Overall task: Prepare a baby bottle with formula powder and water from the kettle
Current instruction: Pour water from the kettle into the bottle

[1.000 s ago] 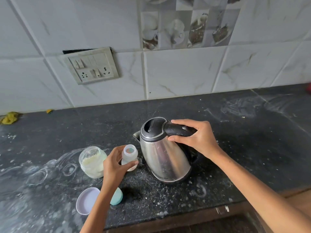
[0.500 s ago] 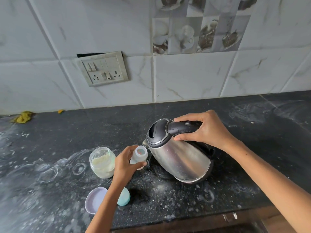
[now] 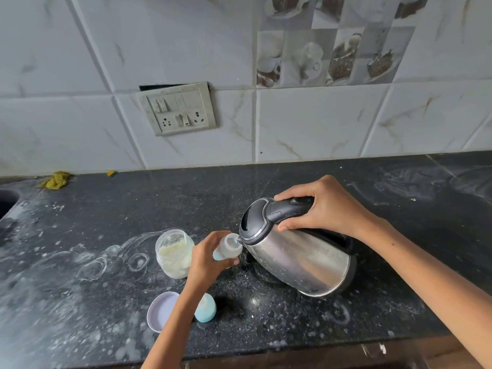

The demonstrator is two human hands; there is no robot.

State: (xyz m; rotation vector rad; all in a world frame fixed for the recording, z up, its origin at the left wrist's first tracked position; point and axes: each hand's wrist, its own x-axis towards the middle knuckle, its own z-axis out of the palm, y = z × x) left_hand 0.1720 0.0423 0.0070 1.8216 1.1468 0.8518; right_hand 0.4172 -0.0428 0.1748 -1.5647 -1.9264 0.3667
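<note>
2 caps lie nearest on the black counter (image 3: 292, 326), a lilac lid (image 3: 162, 310) and a blue bottle cap (image 3: 206, 308), both in front of the kettle (image 3: 300, 257). The left hand (image 3: 206, 265) curls round the baby bottle (image 3: 226, 249) at the kettle's spout. The formula jar (image 3: 174, 253) stands left of it. The right hand (image 3: 322, 209) grips the tilted kettle's handle. Behind is a switch plate (image 3: 178, 109).

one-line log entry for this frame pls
phase: pouring water | right hand: grips kettle handle, tilted, spout at bottle mouth | left hand: holds baby bottle | formula jar: open, on counter
</note>
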